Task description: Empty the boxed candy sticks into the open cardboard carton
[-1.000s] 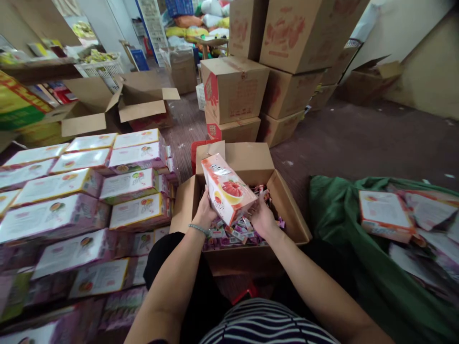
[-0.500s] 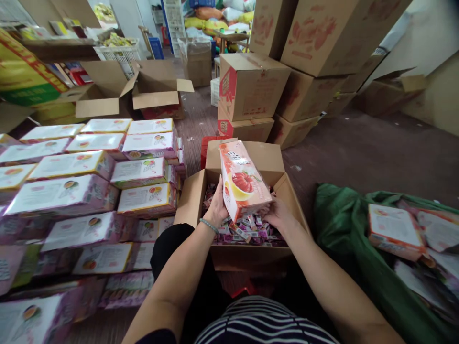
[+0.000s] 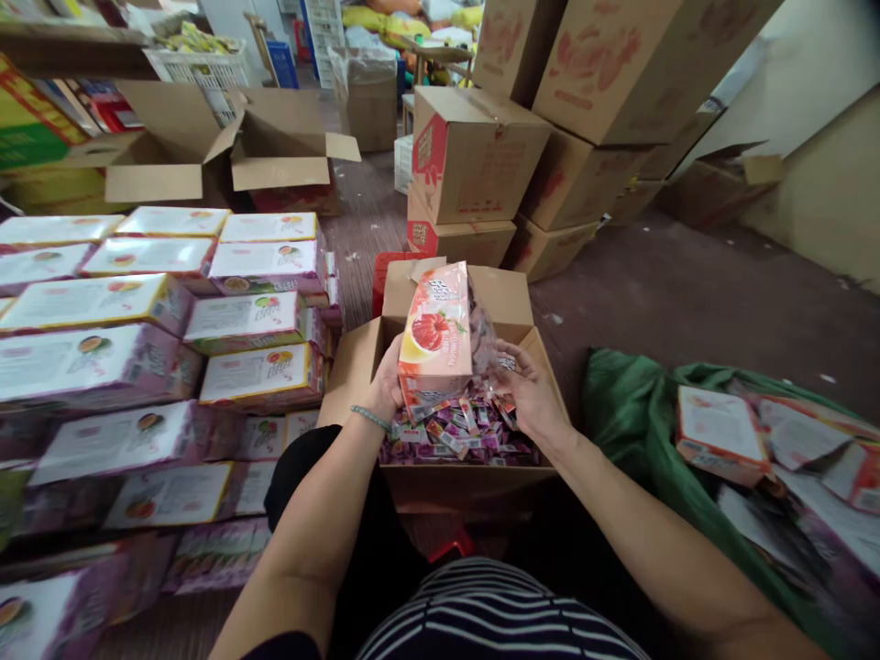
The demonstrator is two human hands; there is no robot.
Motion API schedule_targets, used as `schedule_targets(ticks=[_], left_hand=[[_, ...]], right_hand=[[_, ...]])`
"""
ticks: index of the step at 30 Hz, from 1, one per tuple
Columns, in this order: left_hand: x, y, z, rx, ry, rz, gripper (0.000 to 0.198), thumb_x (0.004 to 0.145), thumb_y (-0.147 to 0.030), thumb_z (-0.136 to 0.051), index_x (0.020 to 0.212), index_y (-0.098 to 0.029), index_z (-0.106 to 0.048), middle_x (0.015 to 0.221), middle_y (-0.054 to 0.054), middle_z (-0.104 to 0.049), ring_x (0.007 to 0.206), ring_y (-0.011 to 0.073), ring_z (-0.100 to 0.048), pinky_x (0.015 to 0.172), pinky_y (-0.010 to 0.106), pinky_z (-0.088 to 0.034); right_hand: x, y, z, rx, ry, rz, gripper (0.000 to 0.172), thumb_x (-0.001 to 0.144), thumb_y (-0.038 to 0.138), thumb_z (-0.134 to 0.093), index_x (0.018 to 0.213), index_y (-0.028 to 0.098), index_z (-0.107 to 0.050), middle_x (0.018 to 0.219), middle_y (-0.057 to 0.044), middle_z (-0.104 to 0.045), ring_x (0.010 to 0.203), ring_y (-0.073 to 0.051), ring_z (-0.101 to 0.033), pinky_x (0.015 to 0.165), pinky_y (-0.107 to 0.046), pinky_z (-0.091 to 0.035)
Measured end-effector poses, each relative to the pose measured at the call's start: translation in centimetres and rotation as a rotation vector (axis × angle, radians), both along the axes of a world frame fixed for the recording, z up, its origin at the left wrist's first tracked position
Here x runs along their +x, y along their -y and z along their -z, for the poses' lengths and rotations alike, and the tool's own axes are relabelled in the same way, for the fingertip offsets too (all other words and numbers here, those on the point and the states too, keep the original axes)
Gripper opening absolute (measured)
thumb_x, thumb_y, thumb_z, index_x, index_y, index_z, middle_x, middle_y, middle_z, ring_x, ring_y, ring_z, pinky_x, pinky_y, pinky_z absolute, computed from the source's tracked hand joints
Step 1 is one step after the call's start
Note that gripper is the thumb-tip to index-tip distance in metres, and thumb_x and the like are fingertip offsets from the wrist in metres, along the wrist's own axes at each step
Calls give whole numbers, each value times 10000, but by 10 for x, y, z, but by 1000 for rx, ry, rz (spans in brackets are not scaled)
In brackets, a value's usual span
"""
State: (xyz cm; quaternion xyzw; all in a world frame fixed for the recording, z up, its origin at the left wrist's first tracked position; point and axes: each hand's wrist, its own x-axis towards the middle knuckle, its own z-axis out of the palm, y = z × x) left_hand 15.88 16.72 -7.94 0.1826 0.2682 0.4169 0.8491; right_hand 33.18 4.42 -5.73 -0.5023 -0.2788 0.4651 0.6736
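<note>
Orange box (image 3: pixel 434 332) over open carton (image 3: pixel 354 365), left hand (image 3: pixel 389 380) holding its side, right hand (image 3: pixel 534 394) grasping clear wrap (image 3: pixel 484 346)

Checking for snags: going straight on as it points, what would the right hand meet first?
Probably the crinkled clear film beside the fruit-printed box; the right hand may already touch it, though depth is unclear.

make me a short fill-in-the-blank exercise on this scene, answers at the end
1. The left hand holds the fruit-printed box above small packets that are mostly ____.
2. The right hand touches clear plastic wrap on the box's ____ side.
3. The beaded bracelet circles the ____ wrist.
4. The large sack is ____.

Missing words: purple; right; left; green.
</note>
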Motion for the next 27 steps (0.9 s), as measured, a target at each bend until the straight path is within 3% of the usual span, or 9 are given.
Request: schedule_targets(ticks=[7,11,13,15,17,20,22,24,27], left_hand=[[-3,-9,15,-82,66,21,479,1047,-340,-492,1442,-111,-639,1134,113,-808,1065,281,-775,1108,390,-544],[5,0,11,-86,102,33,546,1065,-437,-496,1517,-143,-583,1226,132,-782,1092,308,-768,1106,449,-549],[9,6,7,-122,94,-24,587,1083,-497,-450,1543,-147,-552,1250,152,-771,1092,311,-768,1092,464,-559],[11,11,6,-173,45,-147,593,1090,-505,-444,1553,-146,-534,1241,164,-771,1084,309,-771,1079,464,-569],[15,16,7,-213,-33,-281,562,1089,-476,-475,1540,-147,-541,1212,163,-781,1064,302,-776,1063,452,-581],[22,27,11,-189,-85,-311,505,1075,-424,-538,1487,-136,-587,1188,163,-787,1058,300,-775,1051,428,-587],[22,30,11,-101,-89,-248,452,1054,-388,-581,1426,-138,-636,1165,155,-793,1055,300,-771,1043,411,-586],[16,26,7,-48,-157,-241,413,1046,-414,-573,1355,-161,-677,1099,137,-803,1014,294,-774,991,400,-603],[2,13,2,-81,-330,-367,506,1049,-579,-471,1287,-190,-691,977,122,-795,939,285,-777,882,395,-624]], right_hand=[[23,5,3,-81,-24,-25,557,505,350,-946,952,228,-637,779,10,-715,612,-157,-631,505,-234,-484],[43,-12,16,-86,-12,-46,676,457,437,-1004,956,239,-594,773,33,-672,611,-142,-599,494,-219,-444],[43,-14,24,-86,-29,-47,741,497,575,-987,1031,253,-586,749,48,-642,607,-137,-589,499,-214,-437],[32,-9,35,-33,-38,-90,844,617,770,-871,1236,287,-562,917,1,-700,760,-182,-678,578,-247,-519],[12,-1,47,47,4,-133,1039,650,839,-815,1467,328,-426,1296,-88,-676,1080,-251,-708,776,-334,-613],[-19,5,63,55,128,-27,1287,608,693,-928,1607,307,-214,1637,-166,-404,1399,-295,-559,1098,-450,-548],[-25,5,65,37,164,108,1239,688,600,-915,1620,271,-167,1662,-184,-360,1434,-289,-531,1182,-494,-485],[-13,6,60,83,216,171,1118,760,524,-883,1610,258,-208,1643,-173,-400,1424,-284,-545,1210,-517,-462],[28,7,45,199,391,57,1055,729,406,-917,1586,277,-316,1633,-129,-438,1443,-292,-530,1238,-518,-441]])
